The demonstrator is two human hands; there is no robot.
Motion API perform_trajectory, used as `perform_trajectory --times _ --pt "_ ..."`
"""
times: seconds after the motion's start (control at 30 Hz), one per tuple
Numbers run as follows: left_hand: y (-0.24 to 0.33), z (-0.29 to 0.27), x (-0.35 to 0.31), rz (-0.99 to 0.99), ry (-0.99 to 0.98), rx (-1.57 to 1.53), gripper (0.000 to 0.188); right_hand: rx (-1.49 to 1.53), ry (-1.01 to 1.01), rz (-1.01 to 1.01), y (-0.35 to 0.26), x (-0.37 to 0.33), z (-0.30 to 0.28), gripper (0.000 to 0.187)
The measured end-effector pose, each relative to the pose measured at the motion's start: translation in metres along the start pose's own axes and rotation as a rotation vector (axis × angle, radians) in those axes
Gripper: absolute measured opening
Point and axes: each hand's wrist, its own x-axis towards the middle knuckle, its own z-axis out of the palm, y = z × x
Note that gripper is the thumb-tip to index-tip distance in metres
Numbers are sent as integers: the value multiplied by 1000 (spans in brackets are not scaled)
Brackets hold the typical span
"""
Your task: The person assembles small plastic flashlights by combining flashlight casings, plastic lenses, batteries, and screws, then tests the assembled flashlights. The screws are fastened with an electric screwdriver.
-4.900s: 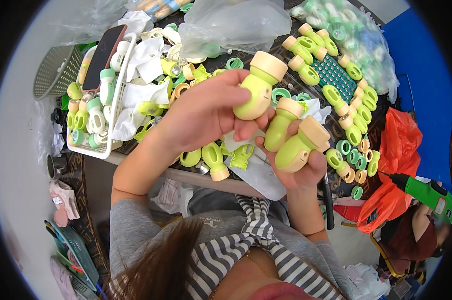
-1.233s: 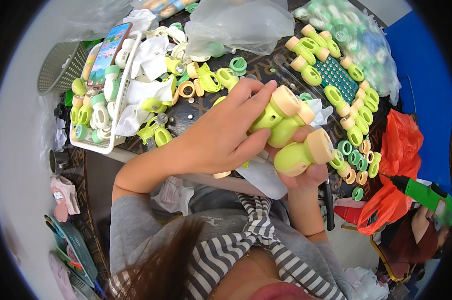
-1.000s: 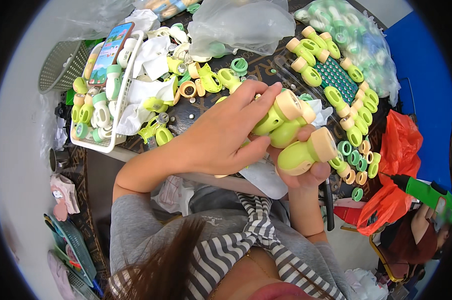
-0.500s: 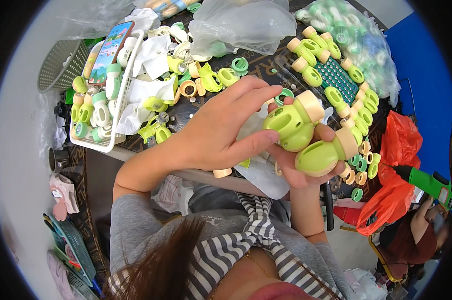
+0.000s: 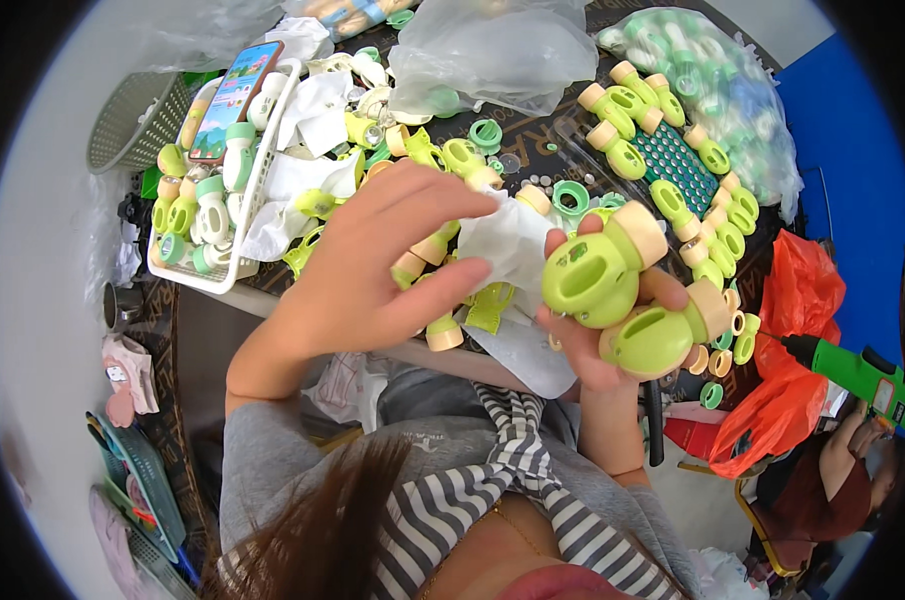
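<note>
My right hand (image 5: 590,358) is closed around two lime-green, torch-shaped toy flashlights with cream ring heads. The upper flashlight (image 5: 585,280) lies across my fingers and leans on the lower flashlight (image 5: 648,342) in my palm. To their left, my left hand (image 5: 373,262) hovers with fingers apart and holds nothing. Beneath and beside it on the table are more green flashlights with cream heads (image 5: 443,333), a green half-shell (image 5: 491,305) and a white cloth or paper sheet (image 5: 508,245). My left hand hides part of these pieces.
A white basket (image 5: 273,170) of flashlights, with a phone (image 5: 235,100) on top, stands left. At right, finished-looking flashlights (image 5: 673,208) surround a green grid tray (image 5: 678,160). Beyond lie a bulging clear bag (image 5: 708,75), a red plastic bag (image 5: 798,290) and a green power screwdriver (image 5: 858,375).
My left hand has drawn back left, away from the flashlights it was touching. My right hand still holds both, now slightly lower and turned.
</note>
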Motion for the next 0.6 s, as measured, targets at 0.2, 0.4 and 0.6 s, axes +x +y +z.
perform_trajectory --times 0.2,0.4,0.6 --pt "-5 -8 -50 -265 60 110 27 188 178 22 7 -21 5 65" --pt "-11 -13 -92 -466 21 298 33 166 190 50 2 -31 2 39" --pt "-16 0 -106 -427 -41 338 42 164 178 42 1 -35 3 38"
